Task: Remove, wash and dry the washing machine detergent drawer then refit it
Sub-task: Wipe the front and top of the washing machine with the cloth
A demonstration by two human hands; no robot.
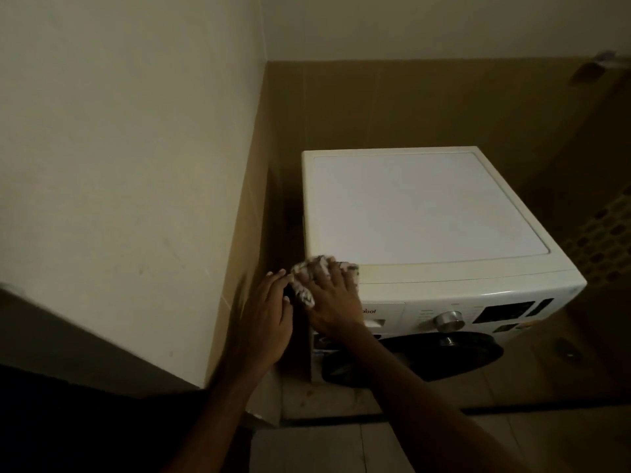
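A white front-loading washing machine (426, 213) stands in a dim corner. Its detergent drawer front (382, 314) sits closed in the upper left of the control panel, partly hidden by my right hand. My right hand (333, 298) presses a crumpled patterned cloth (309, 273) onto the machine's front left top corner. My left hand (268, 319) hovers just left of that corner with fingers spread, its fingertips close to the cloth. Whether the left hand touches the cloth or the machine is hard to tell in this light.
A cream wall (129, 165) juts out close on the left, leaving a narrow gap beside the machine. A metal dial (449, 320), a dark display (505, 310) and the dark round door (413, 356) face me. Tiled floor (327, 445) lies below.
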